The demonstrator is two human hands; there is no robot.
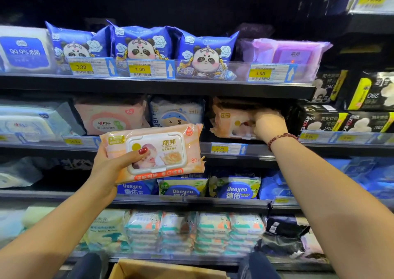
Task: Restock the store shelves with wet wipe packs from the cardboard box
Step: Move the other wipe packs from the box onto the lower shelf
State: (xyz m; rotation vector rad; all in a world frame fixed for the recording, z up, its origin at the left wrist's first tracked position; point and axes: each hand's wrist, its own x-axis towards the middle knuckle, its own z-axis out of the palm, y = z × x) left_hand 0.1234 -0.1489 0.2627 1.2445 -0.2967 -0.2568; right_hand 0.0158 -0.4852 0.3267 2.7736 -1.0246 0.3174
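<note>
While squaring stock in the slot, step: judged as seating the shelved pack [232, 121] flat on the second shelf [260, 150], making room for another.
Right hand [269, 125]: fingers curled onto the right end of that pack, apparently gripping it; fingertips hidden behind the knuckles.
Left hand [108, 165]: gripping the held pack [152, 153] in the air, thumb across the front, other fingers behind; in front of the shelving, left of and a little below the slot, lid toward the camera.
Cardboard box [166, 271]: flap edge only, bottom of view; contents not visible.
Doing it well: press the shelved pack square, long edge parallel to the shelf lip; then feed the held one in right end first, lid outward, over the 8.90 price tag [219, 148]; mind the crimped ends against the shelf above.
Film: soft, glossy, peach and white, crinkled at both crimped ends; likely yielding under pressure and slippery.
Lid: rigid-looking white plastic flip panel, rounded rectangle, small tab on the lower edge; probably a firmer hold than the film.
Shape: flat, pillow-like brick, wider than tall.
Neighbours: blue-and-white pack [177, 114] just left of the slot; dark packs [319, 121] just right.
</note>
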